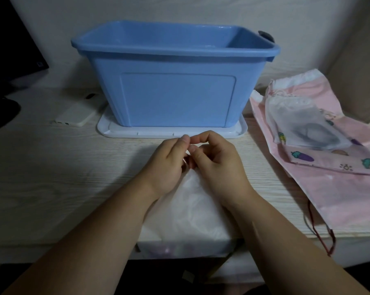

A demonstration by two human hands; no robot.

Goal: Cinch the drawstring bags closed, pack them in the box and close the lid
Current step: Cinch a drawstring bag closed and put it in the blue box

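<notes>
A white drawstring bag (186,211) lies on the desk in front of me, its lower end hanging over the front edge. My left hand (169,165) and my right hand (218,165) meet at the bag's gathered top, fingers curled and pinching it there. The drawstring itself is hidden between my fingers. Behind my hands stands the open blue box (175,99), resting on its white lid (107,128). To the right lies a pile of bags: a large pink bag (333,188), a small sheer white bag (303,122) and a printed bag (328,160).
A white power bank (77,113) lies left of the box. A dark monitor (12,45) stands at the far left. A red cord (322,237) hangs from the pink bag over the desk's front edge. The wall runs close behind the box.
</notes>
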